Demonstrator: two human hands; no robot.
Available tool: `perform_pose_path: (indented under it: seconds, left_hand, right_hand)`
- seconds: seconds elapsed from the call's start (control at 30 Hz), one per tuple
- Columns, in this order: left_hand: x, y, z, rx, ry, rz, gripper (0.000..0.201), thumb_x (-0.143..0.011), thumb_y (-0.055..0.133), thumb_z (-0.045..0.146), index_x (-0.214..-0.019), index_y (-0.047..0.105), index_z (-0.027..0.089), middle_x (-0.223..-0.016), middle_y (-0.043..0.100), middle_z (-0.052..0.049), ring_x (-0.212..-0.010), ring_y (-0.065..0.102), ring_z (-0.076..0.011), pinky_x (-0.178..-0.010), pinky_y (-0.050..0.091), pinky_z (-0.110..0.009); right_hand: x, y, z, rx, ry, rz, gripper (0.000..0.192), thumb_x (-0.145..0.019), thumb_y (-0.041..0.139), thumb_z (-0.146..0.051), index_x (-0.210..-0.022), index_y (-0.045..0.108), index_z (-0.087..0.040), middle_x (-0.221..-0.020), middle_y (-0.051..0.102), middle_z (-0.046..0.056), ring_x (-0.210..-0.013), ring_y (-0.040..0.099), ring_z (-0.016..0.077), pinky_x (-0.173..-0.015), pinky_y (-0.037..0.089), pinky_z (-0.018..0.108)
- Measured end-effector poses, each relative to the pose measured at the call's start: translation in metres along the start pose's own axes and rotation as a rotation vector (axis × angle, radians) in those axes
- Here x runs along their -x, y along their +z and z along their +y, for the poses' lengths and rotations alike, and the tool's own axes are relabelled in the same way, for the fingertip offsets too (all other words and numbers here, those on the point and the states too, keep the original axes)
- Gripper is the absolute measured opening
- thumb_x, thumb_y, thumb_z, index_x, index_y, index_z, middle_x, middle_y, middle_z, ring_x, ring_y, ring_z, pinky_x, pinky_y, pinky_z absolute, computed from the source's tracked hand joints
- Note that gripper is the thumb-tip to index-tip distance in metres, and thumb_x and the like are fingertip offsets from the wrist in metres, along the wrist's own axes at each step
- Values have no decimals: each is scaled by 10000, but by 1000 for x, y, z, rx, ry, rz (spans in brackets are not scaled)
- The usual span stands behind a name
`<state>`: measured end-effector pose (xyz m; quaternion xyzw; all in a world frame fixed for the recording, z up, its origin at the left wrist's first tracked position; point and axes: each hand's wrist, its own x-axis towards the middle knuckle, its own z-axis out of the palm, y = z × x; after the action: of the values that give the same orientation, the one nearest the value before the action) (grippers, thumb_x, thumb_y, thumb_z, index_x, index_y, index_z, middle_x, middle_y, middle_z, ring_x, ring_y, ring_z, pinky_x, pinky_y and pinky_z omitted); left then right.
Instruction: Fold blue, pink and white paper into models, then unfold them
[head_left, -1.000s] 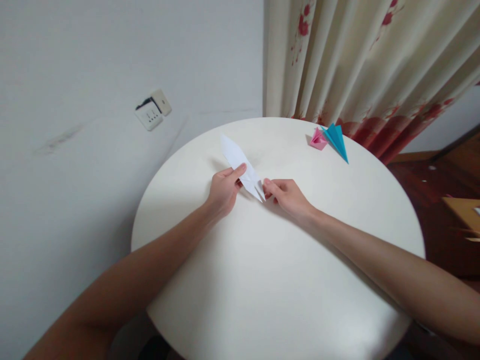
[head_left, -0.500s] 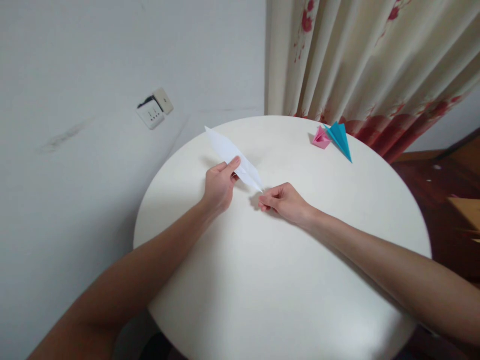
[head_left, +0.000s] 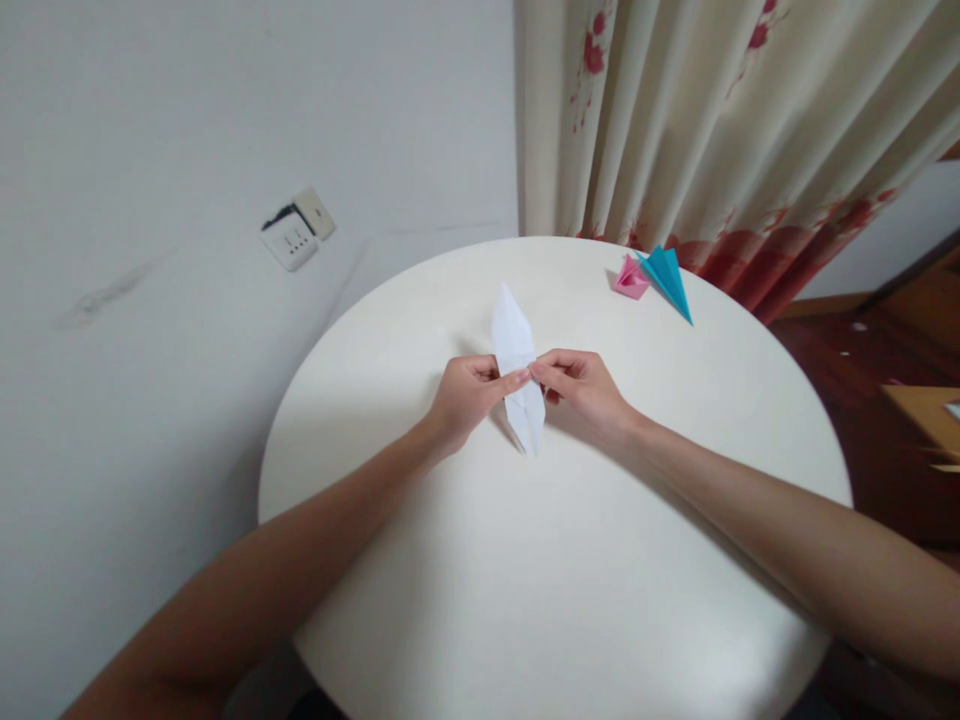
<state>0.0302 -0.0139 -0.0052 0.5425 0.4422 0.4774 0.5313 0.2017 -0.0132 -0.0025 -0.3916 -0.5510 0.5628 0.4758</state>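
The folded white paper (head_left: 516, 350), a long narrow diamond with split points at its near end, lay lengthwise near the middle of the round table (head_left: 570, 600), well apart from the pink paper model (head_left: 631, 278) and the blue paper model (head_left: 667, 280) at the table's far edge by the curtain (head_left: 712, 120). The left hand (head_left: 469, 395) pinched the paper's left edge at its waist between thumb and forefinger, and the right hand (head_left: 581, 385) pinched the right edge opposite, fingertips almost meeting over the paper's centre line. The step looked like working a crease at that waist; doing it well probably meant keeping both pinches level across the centre line, holding the layers flush so none slipped, and pressing evenly against the table rather than tugging the thin points.
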Motion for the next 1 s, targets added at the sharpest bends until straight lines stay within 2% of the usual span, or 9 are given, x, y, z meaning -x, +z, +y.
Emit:
perform_pose_path:
  seconds: [0.1, 0.23, 0.47, 0.6, 0.77, 1.0]
  left_hand:
    - [-2, -1, 1, -6, 0, 18, 314, -633, 872, 409, -765, 772, 142, -775, 749, -80, -726, 680, -219, -712, 512, -336]
    - [-4, 0, -4, -3, -32, 49, 339, -693, 818, 474, -667, 738, 145, -683, 705, -62, -660, 646, -194, -689, 506, -333]
    - [-6, 0, -9, -2, -9, 31, 367, -742, 762, 516, -659, 729, 160, -697, 703, -51, -664, 628, -184, -690, 502, -320]
    - [-7, -2, -7, -104, 1, -33, 316, -728, 785, 469, -667, 731, 163, -692, 704, -41, -654, 614, -174, -648, 467, -288]
    - [-8, -6, -4, -183, 25, -115, 359, -805, 690, 484, -640, 719, 166, -641, 669, -28, -611, 577, -159, -607, 425, -273]
    - [-9, -5, -7, -160, 6, -203, 335, -811, 686, 477, -697, 707, 163, -708, 687, -37, -669, 618, -173, -672, 472, -283]
  right_hand:
    - [0, 1, 2, -13, -24, 33, 326, -699, 766, -481, -698, 698, -162, -601, 612, -2, -549, 466, 104, -538, 370, 260]
    - [-1, 2, 7, 29, -43, 100, 274, -709, 753, -407, -633, 661, -160, -596, 621, 8, -568, 518, 117, -564, 414, 270]
    - [-2, 3, 13, 92, -63, 145, 213, -738, 697, -340, -640, 647, -157, -622, 629, 13, -587, 534, 122, -576, 422, 270]
    - [-3, 2, 16, 91, -60, 169, 253, -746, 703, -372, -632, 622, -160, -606, 602, 4, -568, 500, 115, -553, 390, 266]
    - [-2, 2, 20, 47, -84, 133, 279, -742, 734, -394, -651, 599, -167, -599, 565, -21, -569, 477, 107, -558, 367, 263]
    - [-4, 2, 20, -20, -84, 164, 319, -733, 747, -396, -605, 555, -176, -563, 521, -37, -553, 457, 104, -538, 334, 261]
